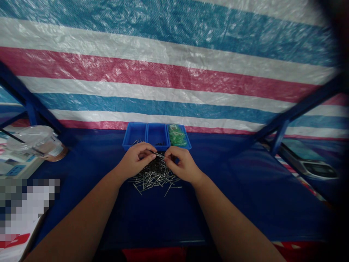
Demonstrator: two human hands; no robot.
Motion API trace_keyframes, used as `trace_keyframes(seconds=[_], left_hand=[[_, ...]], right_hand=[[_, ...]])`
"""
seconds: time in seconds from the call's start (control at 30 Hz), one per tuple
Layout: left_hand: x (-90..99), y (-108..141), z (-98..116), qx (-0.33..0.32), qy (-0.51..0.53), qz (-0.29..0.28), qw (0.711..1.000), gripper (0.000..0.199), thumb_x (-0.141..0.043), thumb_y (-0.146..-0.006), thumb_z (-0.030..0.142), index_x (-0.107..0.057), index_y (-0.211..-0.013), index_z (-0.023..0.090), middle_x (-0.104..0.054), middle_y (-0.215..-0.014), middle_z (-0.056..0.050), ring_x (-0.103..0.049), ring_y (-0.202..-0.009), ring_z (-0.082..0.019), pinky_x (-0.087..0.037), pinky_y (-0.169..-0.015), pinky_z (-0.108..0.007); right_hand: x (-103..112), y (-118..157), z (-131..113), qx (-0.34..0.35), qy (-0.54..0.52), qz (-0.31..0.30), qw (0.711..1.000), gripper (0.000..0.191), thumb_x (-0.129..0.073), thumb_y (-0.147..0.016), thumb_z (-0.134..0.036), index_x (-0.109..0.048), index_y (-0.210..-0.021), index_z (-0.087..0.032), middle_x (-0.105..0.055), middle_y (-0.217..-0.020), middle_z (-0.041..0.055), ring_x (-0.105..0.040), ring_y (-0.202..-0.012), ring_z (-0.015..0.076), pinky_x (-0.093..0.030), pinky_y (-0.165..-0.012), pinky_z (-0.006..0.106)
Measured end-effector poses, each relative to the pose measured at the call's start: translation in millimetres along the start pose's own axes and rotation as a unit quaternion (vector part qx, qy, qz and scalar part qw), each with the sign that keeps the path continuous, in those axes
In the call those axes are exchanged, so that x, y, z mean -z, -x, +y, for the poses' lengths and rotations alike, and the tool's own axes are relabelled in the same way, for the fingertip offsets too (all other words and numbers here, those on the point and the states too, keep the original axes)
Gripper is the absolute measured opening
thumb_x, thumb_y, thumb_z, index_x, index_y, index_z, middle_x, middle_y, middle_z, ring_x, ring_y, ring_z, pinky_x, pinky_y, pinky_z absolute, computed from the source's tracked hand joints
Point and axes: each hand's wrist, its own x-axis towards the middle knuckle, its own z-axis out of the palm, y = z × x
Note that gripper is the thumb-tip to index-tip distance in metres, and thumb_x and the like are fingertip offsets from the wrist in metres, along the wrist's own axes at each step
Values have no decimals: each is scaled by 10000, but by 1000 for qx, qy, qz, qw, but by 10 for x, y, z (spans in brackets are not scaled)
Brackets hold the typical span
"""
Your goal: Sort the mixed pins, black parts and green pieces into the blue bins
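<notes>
Between my two hands is a thin metal pin (pixel 159 155), held over a loose pile of similar pins (pixel 152 178) on the blue table. My left hand (pixel 139 157) pinches its left end between thumb and fingers. At the other end, the fingertips of my right hand (pixel 180 162) are pressed together around it. Just behind the hands stands a blue tray (pixel 125 142) with three compartments. Some pins lie in the left one, small dark pieces in the middle one, and green plastic packets (pixel 177 136) in the right one.
A lidded plastic cup (pixel 51 145) with a brown drink stands at the left beside a pale device (pixel 27 169). A digital scale (pixel 313 163) is at the far right. Blue frame bars (pixel 283 120) rise at both sides, before a striped plastic sheet (pixel 169 76).
</notes>
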Motion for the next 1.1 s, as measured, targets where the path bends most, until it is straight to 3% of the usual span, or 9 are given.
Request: trace_keyframes(seconds=[0.17,0.9,1.1], left_hand=[[-4,1,14,34,6,-11,999,179,-663,-893,318,-705,-988,172,-726,-921,-78,-691,-793,-167,-573,-718,-314],[-26,13,2,63,31,-11,998,155,-634,-903,309,-686,-972,180,-743,-839,-62,-727,-753,-169,-600,-725,-324],[-51,2,-17,83,68,-23,994,165,-655,-879,295,-680,-973,162,-724,-764,-51,-697,-654,-147,-601,-642,-301]], right_hand=[[-16,0,12,-1,1,4,1000,115,-539,-893,-189,-553,-780,-198,-539,-706,-12,-499,-650,119,-387,-615,274],[-24,-8,23,-16,8,-11,1000,140,-551,-897,-229,-564,-760,-202,-559,-703,-7,-521,-660,125,-401,-632,278],[-51,-2,42,-11,-6,-7,1000,132,-562,-893,-213,-586,-767,-185,-567,-699,-8,-510,-631,112,-390,-609,266]])
